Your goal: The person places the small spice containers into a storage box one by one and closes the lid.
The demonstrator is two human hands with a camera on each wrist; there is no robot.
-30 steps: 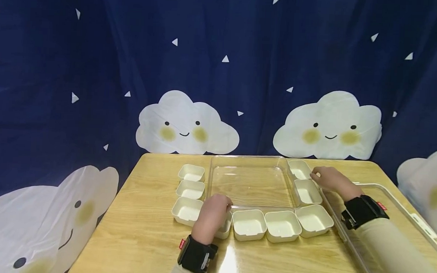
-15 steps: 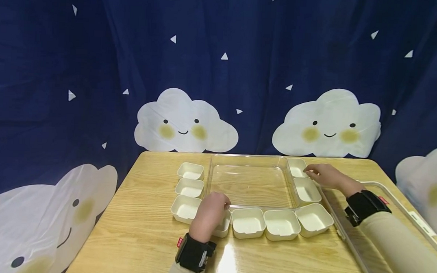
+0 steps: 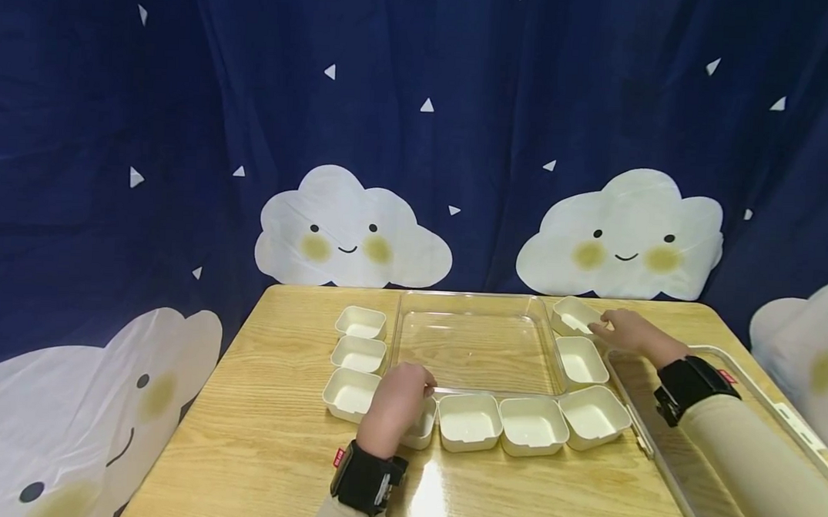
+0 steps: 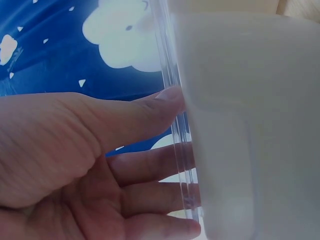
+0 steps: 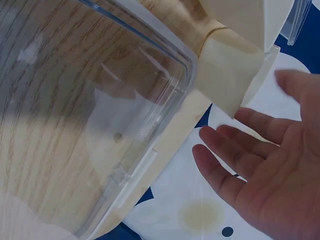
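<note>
Small cream bins stand around a clear plastic box (image 3: 474, 390) in the head view. My left hand (image 3: 399, 400) reaches over the second bin (image 3: 420, 427) in the front row and holds the box's near rim. In the left wrist view, the thumb lies at the rim and the fingers show through the clear wall. At the far right, my right hand (image 3: 629, 329) pinches the edge of the end bin (image 3: 573, 310), which sits skewed. In the right wrist view, an index fingertip meets that bin's corner (image 5: 235, 87), with the thumb across the edge.
A clear lid with a white edge (image 3: 791, 425) lies under my right forearm. Three bins, including a near one (image 3: 351, 394), line the left side. More bins (image 3: 534, 427) continue along the front, and one (image 3: 581, 361) sits right of the box.
My right hand first moved slightly left to the far-right bin, then right again. That bin has shifted right, away from the box, and turned askew. The left hand keeps its place.
</note>
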